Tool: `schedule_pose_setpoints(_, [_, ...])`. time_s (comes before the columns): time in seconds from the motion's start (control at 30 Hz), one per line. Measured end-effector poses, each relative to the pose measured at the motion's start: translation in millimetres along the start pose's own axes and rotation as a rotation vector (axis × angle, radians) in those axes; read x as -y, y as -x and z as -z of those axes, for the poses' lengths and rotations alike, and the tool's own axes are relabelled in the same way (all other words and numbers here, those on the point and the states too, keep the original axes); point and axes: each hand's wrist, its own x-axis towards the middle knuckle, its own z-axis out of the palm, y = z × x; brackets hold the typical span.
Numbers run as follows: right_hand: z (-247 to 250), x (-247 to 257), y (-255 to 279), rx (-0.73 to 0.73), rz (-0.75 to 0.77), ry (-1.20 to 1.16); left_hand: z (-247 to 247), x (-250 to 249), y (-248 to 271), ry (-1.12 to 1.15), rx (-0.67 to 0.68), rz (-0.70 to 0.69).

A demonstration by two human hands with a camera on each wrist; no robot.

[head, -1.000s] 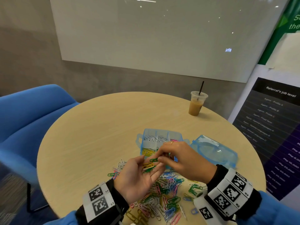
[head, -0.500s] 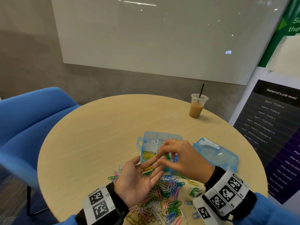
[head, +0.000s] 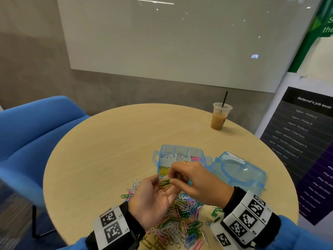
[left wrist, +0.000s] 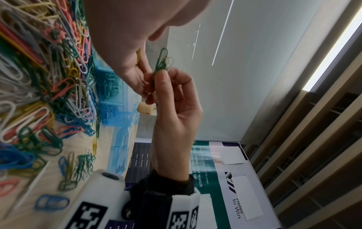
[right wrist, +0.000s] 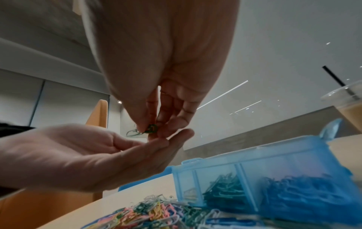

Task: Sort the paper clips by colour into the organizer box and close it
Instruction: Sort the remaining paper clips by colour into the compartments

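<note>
Green paper clips (head: pixel 164 182) pinched in right hand (head: pixel 196 183) fingertips, above upturned, relaxed left hand (head: pixel 153 201). Blue organizer box (head: pixel 182 157) lidless on tabletop (head: pixel 108 150), just beyond; mixed clip pile (head: pixel 180 221) beneath.

Translucent blue plastic organizer box (head: pixel 182 153) sits on matt, pale wood-grain table (head: pixel 108 150).

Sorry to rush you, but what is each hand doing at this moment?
Left hand: open, palm up, with green and yellow paper clips lying on its fingers.
Right hand: pinching green clips from that bunch.
</note>
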Motion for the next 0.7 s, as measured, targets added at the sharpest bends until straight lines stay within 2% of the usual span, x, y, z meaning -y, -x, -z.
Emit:
schedule_pose_setpoints(0.3, [3.8,-5.0,1.8,-0.118,-0.131,-0.083,-2.0,-1.8,3.6,-0.006,0.062,0.005])
schedule_pose_setpoints(0.7, [2.7,-1.4,1.9,-0.12,-0.242,-0.215,-2.8,0.0,3.8,-0.046,0.053,0.022])
